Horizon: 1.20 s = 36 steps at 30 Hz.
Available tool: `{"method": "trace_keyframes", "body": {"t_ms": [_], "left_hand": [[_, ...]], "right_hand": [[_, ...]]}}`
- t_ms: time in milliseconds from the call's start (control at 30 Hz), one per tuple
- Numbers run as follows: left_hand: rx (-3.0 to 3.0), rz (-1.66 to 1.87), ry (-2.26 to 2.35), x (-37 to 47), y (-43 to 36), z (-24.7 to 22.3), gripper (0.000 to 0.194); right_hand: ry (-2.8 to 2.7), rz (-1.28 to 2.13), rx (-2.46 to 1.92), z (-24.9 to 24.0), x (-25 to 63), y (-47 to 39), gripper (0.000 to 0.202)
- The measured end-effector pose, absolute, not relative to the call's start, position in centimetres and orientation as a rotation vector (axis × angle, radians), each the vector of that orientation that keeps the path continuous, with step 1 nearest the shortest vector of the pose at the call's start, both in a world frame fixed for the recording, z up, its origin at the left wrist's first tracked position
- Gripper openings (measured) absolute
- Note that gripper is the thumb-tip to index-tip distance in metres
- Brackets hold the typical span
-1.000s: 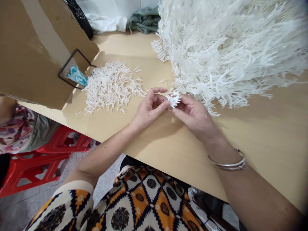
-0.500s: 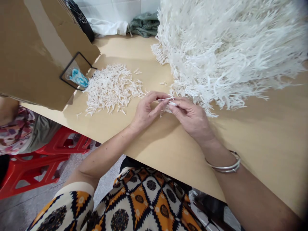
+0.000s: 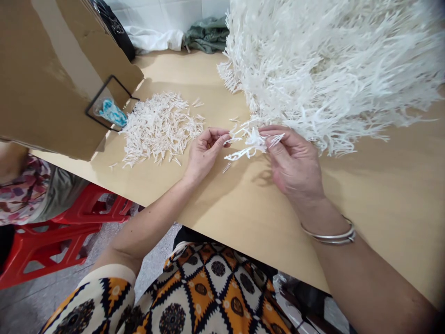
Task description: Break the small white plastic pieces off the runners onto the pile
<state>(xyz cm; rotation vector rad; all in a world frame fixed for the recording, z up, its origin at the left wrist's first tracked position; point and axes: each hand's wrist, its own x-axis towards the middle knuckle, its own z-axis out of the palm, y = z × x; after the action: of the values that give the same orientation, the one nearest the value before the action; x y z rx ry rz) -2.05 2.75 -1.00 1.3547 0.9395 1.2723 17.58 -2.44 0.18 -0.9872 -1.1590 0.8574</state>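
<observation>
A white branched sprig (image 3: pixel 255 137), plastic-looking and spread into thin strands, hangs over the table between my hands. My right hand (image 3: pixel 297 160) pinches it between thumb and fingers, with a small bundle of thin white pieces (image 3: pixel 277 138) poking out past the thumb. At the left, the thumb and index finger of my left hand (image 3: pixel 204 152) are pressed together at the end of one strand. Below the sprig lies a tiny loose piece (image 3: pixel 226 168). Beyond my left hand spreads a pile of short white pieces (image 3: pixel 160 127).
A big heap of white branched strands (image 3: pixel 330 69) fills the far right. To the left stand a cardboard box (image 3: pixel 52 79) and a black wire frame (image 3: pixel 100 88) near a blue-and-white item (image 3: pixel 113 112). Cloths (image 3: pixel 206 35) lie along the wall. Another person's arm (image 3: pixel 12 160) shows beside red stools (image 3: pixel 55 246).
My hands, close together before, have moved apart, the right one to the right. The sprig's strands now show spread between them.
</observation>
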Motion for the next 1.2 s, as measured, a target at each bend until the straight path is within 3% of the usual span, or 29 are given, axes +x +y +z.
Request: {"method": "trace_keyframes", "body": {"t_ms": [233, 400, 600, 900, 1067, 1200], "left_hand": [[1.373, 1.334, 0.950, -2.3, 3.0, -1.3, 0.037], [1.380, 1.320, 0.890, -2.3, 2.9, -1.2, 0.033], [1.812, 1.206, 1.027, -2.3, 1.8, -0.4, 0.003], [2.481, 0.584, 0.347, -1.2, 0.2, 0.3, 0.022], [2.302, 0.648, 0.383, -2.5, 0.4, 1.9, 0.041], [2.115, 0.970, 0.733, -2.7, 0.6, 2.0, 0.054]], "right_hand": [[-0.921, 0.984, -1.027, 0.5, 18.9, -2.1, 0.029], [-0.953, 0.999, -1.099, 2.1, 19.3, -2.8, 0.033], [-0.949, 1.073, -0.777, 4.7, 21.1, -2.8, 0.049], [-1.118, 1.147, -1.040, 3.6, 19.2, -3.2, 0.026], [-1.335, 1.094, -1.208, 2.0, 18.0, -3.4, 0.019], [-1.291, 1.158, -1.340, 1.2, 18.0, -3.2, 0.018]]}}
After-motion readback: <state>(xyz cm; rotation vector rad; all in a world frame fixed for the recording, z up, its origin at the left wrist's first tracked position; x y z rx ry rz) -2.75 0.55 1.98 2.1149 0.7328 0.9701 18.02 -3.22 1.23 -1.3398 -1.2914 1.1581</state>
